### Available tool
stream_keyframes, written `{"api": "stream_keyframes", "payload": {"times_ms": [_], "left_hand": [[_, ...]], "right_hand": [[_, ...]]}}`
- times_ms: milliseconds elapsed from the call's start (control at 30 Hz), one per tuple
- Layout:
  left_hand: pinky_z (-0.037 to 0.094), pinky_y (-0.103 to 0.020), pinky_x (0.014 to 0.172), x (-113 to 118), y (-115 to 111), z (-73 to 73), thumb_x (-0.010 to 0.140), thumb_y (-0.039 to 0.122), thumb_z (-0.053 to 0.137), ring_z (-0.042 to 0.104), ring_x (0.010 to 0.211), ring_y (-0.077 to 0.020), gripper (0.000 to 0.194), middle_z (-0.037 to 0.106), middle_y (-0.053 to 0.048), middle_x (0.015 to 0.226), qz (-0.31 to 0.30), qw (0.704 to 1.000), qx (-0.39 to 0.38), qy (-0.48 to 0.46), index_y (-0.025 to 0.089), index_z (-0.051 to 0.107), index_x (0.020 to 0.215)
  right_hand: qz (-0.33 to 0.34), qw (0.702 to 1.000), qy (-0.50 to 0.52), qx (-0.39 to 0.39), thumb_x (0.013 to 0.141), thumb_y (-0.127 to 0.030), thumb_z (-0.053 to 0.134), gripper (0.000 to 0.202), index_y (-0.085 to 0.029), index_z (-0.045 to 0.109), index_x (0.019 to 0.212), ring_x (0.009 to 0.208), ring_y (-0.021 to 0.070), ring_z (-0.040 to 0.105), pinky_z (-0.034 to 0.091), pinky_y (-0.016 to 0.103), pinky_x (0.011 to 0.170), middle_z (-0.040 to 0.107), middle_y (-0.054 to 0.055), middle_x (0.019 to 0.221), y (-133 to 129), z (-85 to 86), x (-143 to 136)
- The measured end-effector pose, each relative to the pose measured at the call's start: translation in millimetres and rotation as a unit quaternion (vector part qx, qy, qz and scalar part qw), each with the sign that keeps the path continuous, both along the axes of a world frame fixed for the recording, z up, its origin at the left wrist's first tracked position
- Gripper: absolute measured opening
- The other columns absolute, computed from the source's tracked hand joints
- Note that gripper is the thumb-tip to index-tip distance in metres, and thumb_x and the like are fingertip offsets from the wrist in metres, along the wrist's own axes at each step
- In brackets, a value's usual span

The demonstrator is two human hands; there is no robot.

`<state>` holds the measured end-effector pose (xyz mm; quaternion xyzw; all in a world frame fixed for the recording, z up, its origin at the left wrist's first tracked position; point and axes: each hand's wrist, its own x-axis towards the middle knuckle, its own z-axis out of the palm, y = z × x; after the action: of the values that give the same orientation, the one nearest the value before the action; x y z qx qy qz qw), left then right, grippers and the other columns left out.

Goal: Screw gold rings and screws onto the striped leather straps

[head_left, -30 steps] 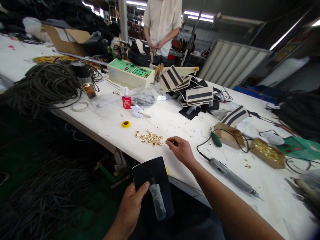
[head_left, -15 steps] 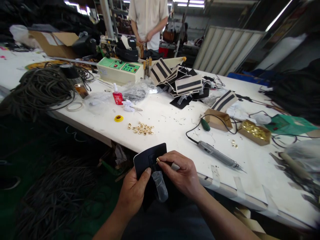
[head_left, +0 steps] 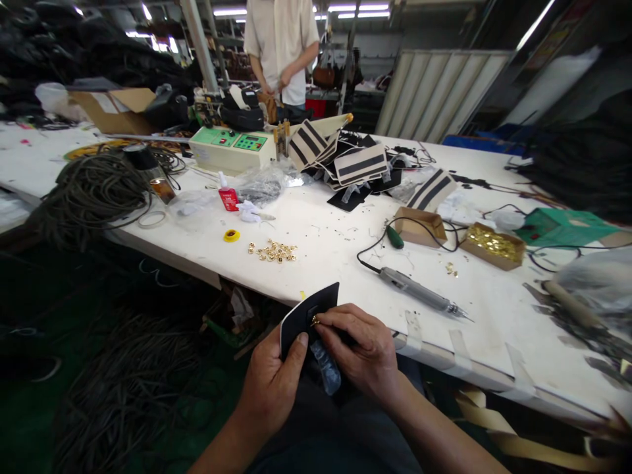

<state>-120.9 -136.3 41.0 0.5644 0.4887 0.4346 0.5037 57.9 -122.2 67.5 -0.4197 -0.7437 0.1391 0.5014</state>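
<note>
My left hand (head_left: 276,375) grips a black panel (head_left: 316,304) by its lower left edge, thumb lying on its dark face. My right hand (head_left: 363,345) pinches a small gold metal fitting (head_left: 315,320) against a strap on that panel; the fitting's exact kind is too small to tell. Below the fingers hangs a plastic-wrapped piece (head_left: 326,370), joined to the panel. Just beyond the hands, a pile of small gold fittings (head_left: 277,251) lies on the white table (head_left: 336,263), beside a yellow round container (head_left: 232,236).
To the right lies a grey electric screwdriver (head_left: 422,291) with its cord, near a cardboard box of gold pieces (head_left: 494,245). A red bottle (head_left: 228,197), a control box (head_left: 232,150) and striped panels (head_left: 360,164) stand farther back. Another person (head_left: 282,52) stands behind the table.
The panel has tilted so its face is seen more edge-on, and both hands have shifted slightly right in view. My right fingers stay at the gold fitting. The camera view has turned slightly.
</note>
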Motion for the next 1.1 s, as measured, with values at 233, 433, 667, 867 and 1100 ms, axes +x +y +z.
{"api": "stream_keyframes", "payload": {"times_ms": [233, 433, 667, 867, 1100], "left_hand": [[0.053, -0.031, 0.096, 3, -7, 1.6, 0.103, 0.046, 0.058, 0.071, 0.11, -0.0246, 0.042, 0.077, -0.005, 0.122, -0.013, 1.0, -0.007, -0.012, 0.023, 0.069, 0.136], [0.055, -0.032, 0.093, 1, -10, 0.2, 0.102, 0.045, 0.059, 0.073, 0.106, -0.0246, 0.042, 0.078, -0.005, 0.12, -0.012, 0.999, -0.03, -0.031, 0.022, 0.069, 0.136], [0.052, -0.03, 0.099, -1, -10, 1.7, 0.106, 0.039, 0.053, 0.07, 0.111, -0.0219, 0.039, 0.075, -0.004, 0.127, -0.022, 0.997, 0.058, 0.036, 0.026, 0.067, 0.14], [0.053, -0.034, 0.1, 2, -9, -4.9, 0.106, 0.035, 0.052, 0.07, 0.113, -0.0235, 0.041, 0.074, -0.007, 0.13, -0.017, 0.995, 0.085, 0.052, 0.024, 0.064, 0.143], [0.052, -0.035, 0.105, 7, -10, -8.0, 0.105, 0.033, 0.053, 0.069, 0.119, -0.0243, 0.038, 0.072, -0.008, 0.133, 0.0, 0.993, 0.106, 0.051, 0.024, 0.065, 0.14]], "right_hand": [[-0.026, 0.999, -0.014, 0.024, 0.09, -0.006, 0.073, 0.02, -0.02, 0.076, 0.104, 0.079, 0.0141, 0.073, 0.059, 0.024, 0.071, 0.078, 0.004, 0.091, -12, 4.5, 1], [-0.049, 0.999, -0.013, 0.012, 0.09, -0.006, 0.072, 0.017, -0.02, 0.076, 0.1, 0.076, 0.0139, 0.074, 0.059, 0.024, 0.071, 0.078, 0.003, 0.088, -14, 3.0, -1], [-0.046, 0.997, -0.052, 0.026, 0.091, -0.009, 0.072, 0.015, -0.019, 0.076, 0.102, 0.079, 0.0166, 0.075, 0.06, 0.027, 0.07, 0.079, 0.006, 0.09, -11, 5.9, -3], [-0.05, 0.997, -0.053, -0.007, 0.095, -0.013, 0.07, 0.016, -0.02, 0.078, 0.106, 0.079, 0.0164, 0.075, 0.06, 0.028, 0.07, 0.079, 0.006, 0.094, -9, -6.0, -4], [-0.117, 0.993, 0.001, -0.014, 0.093, -0.014, 0.074, 0.008, -0.021, 0.075, 0.095, 0.079, 0.016, 0.074, 0.059, 0.029, 0.076, 0.079, 0.002, 0.088, -10, -9.0, -11]]}}
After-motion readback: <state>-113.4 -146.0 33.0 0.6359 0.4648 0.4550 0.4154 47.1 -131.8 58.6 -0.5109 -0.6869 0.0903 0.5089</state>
